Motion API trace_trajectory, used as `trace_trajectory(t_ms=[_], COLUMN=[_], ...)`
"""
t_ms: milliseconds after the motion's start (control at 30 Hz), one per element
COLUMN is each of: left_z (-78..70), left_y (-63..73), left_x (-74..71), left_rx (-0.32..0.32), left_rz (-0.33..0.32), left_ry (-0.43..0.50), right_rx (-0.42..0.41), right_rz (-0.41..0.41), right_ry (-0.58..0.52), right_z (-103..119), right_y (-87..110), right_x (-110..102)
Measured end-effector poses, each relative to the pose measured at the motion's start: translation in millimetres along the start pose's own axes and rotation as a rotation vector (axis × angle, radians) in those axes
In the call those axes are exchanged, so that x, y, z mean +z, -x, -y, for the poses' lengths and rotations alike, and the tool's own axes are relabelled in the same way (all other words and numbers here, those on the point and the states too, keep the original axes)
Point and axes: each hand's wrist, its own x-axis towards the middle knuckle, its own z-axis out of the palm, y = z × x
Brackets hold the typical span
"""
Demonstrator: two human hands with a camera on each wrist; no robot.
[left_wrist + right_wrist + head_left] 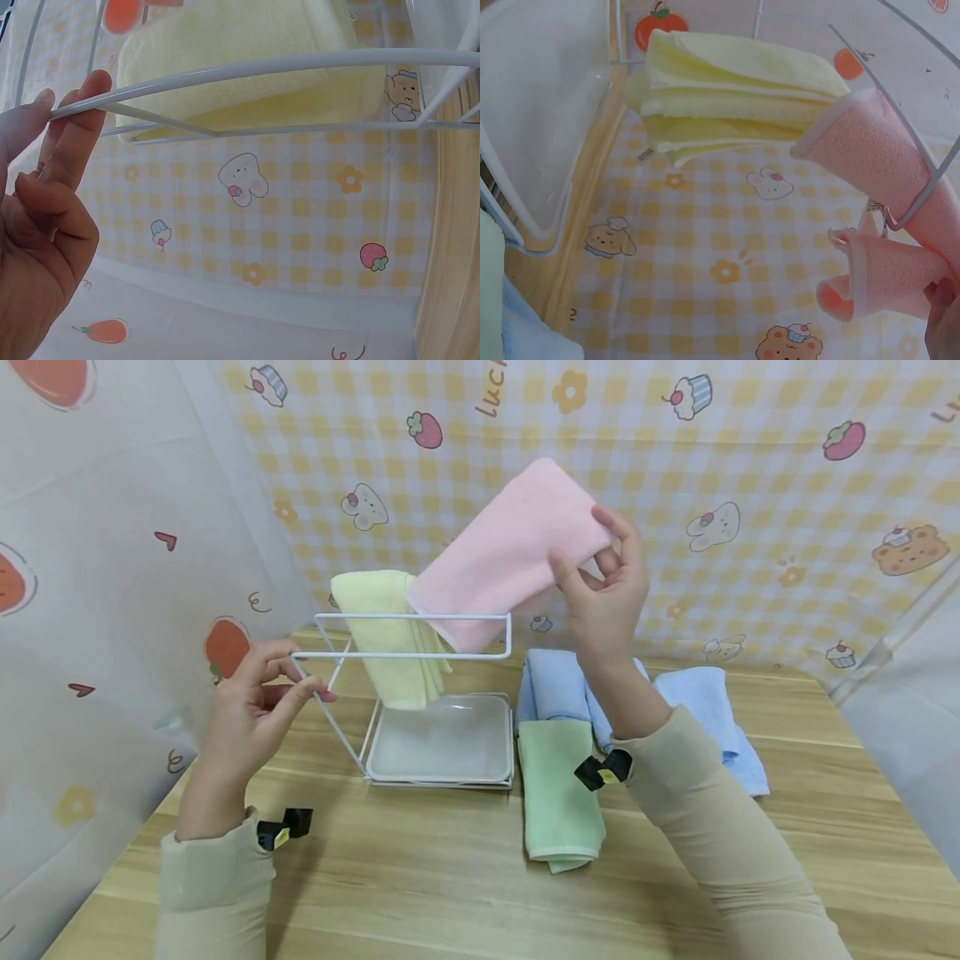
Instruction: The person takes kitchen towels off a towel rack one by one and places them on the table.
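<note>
A pink towel is pinched along its right side by my right hand, raised above the rack. Its lower left end meets the top bars of a white wire rack; in the right wrist view the pink towel passes by the rack's end bar. A folded yellow towel hangs over the rack's bars, to the left of the pink one. My left hand grips the rack's upper left corner, and in the left wrist view its thumb and fingertips pinch the white bar.
A white tray sits in the rack's base. Right of it, a green towel lies partly over a folded blue towel. Another blue towel lies farther right on the wooden table. A checkered cloth covers the back.
</note>
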Motion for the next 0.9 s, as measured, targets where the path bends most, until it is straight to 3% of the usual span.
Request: trace_trajectory(t_ms=[233, 500, 900], left_z=[0.5, 1.4, 3.1], left_y=[-0.4, 0.0, 0.0], left_x=[1.2, 1.0, 0.7], left_rx=[0.005, 0.006, 0.019], left_rz=[0.002, -0.003, -0.003], left_ry=[0.019, 0.027, 0.032], right_rx=[0.035, 0.020, -0.022], right_rz=[-0.066, -0.128, -0.194], right_ry=[-0.102, -0.205, -0.265], right_z=[2, 10, 22], right_y=[-0.2, -4.7, -7.3], right_x=[-7, -15, -32])
